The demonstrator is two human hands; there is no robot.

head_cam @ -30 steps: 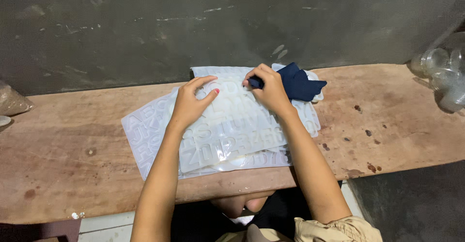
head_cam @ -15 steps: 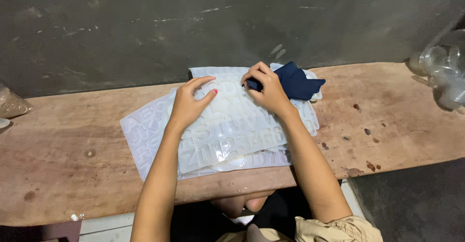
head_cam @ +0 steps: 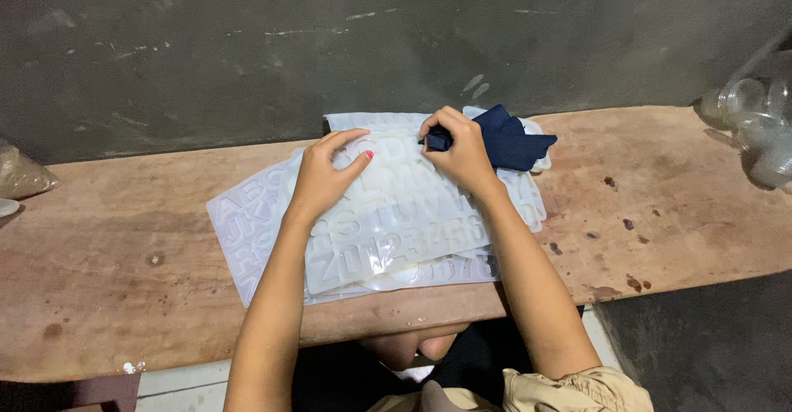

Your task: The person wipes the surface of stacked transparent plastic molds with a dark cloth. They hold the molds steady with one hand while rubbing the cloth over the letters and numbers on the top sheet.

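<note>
On a wooden bench (head_cam: 124, 239), the left hand (head_cam: 323, 177) presses flat on white letter moulds (head_cam: 396, 222) while the right hand (head_cam: 464, 152) grips a dark blue cloth (head_cam: 507, 140).

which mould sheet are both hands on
The top sheet of the stack, pale translucent and angled. The left hand presses it flat; the right hand holds a dark blue cloth on it. The others lie underneath, only edges showing.
</note>
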